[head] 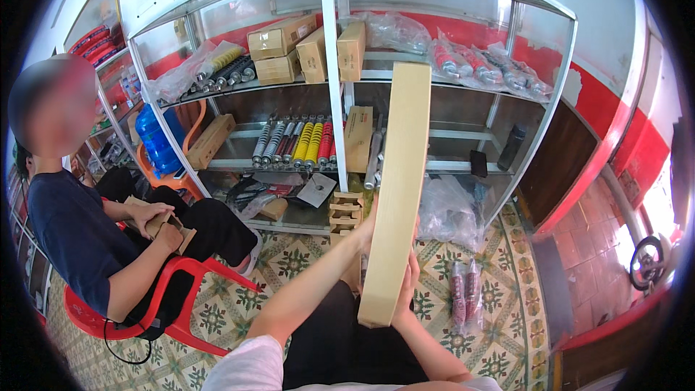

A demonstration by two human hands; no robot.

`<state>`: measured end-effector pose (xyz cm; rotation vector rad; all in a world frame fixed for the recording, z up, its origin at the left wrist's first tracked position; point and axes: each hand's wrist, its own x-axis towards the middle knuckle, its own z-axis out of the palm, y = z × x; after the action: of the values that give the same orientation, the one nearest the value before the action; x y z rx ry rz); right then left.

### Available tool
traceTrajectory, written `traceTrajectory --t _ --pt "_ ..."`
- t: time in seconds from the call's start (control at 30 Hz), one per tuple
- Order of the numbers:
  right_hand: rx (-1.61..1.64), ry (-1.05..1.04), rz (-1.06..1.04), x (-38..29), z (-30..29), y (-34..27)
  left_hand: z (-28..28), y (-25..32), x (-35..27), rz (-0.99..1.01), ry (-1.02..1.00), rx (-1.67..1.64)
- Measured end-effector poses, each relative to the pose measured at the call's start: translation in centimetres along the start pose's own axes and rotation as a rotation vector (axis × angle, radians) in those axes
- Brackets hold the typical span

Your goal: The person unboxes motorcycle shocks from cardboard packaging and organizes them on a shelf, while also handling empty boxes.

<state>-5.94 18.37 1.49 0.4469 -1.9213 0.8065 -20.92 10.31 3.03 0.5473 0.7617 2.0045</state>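
Note:
A long, narrow cardboard box (399,190) stands tilted upright in front of me, above my lap. My left hand (371,225) reaches behind its left side, and most of the fingers are hidden by the box. My right hand (406,288) holds the lower right side, with its fingers against the cardboard. Beyond the box, partly covered by it, are small cardboard trays (346,209) stacked on the floor and metal shock absorber parts (374,157) on the shelf. Two red shock absorbers in clear plastic (465,293) lie on the tiled floor to the right.
A glass shelf unit (332,76) with boxes, bagged shock absorbers (483,65) and a row of coloured shock absorbers (298,141) spans the front. At left, a person (81,228) on a red plastic chair (184,277) handles a small cardboard piece (182,236).

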Motion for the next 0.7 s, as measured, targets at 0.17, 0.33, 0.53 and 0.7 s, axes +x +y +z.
traceTrajectory --t 0.17,0.33,0.53,0.7 --pt "0.063 -0.072 0.009 6.1 2.1 3.3 0.4 6.9 3.2 0.104 0.156 0.023" --pt "0.266 -0.07 0.116 10.5 4.8 5.5 -2.9 11.4 5.6 0.324 0.225 0.158" --pt "0.456 0.033 0.211 10.8 7.8 6.7 -4.2 13.3 5.6 0.229 0.321 0.15" --pt "0.195 0.023 0.081 11.2 7.1 7.6 -2.7 12.6 5.1 0.238 0.246 0.18"
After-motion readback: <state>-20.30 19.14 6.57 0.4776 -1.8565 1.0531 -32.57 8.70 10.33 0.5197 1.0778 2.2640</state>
